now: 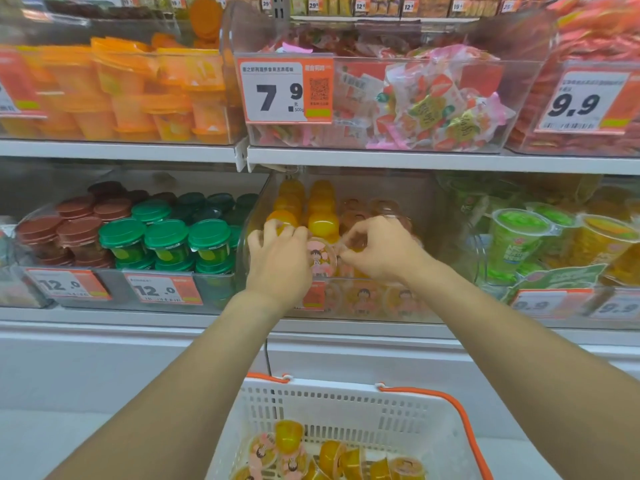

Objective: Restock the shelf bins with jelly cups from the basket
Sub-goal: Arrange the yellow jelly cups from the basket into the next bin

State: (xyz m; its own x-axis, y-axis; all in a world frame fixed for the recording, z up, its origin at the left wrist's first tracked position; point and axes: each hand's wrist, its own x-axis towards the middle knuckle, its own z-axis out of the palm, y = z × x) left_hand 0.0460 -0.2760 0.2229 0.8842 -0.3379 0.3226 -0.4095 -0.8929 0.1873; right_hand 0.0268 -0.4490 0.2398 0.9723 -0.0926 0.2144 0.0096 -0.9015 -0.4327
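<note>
Left hand [277, 252] inside clear bin [346, 299], fingers curled over orange jelly cup [281, 221]. Between hands, cup with cartoon lid [321, 259]. Right hand [375, 249] pinches it at rim. Below wrists, basket [346, 407] with more cups [289, 439].

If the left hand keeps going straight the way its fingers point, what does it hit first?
Most likely the orange jelly cup just beyond the left hand, at the front of the row in the clear bin. The fingers already look to be on or very near it; depth is unclear.
</note>
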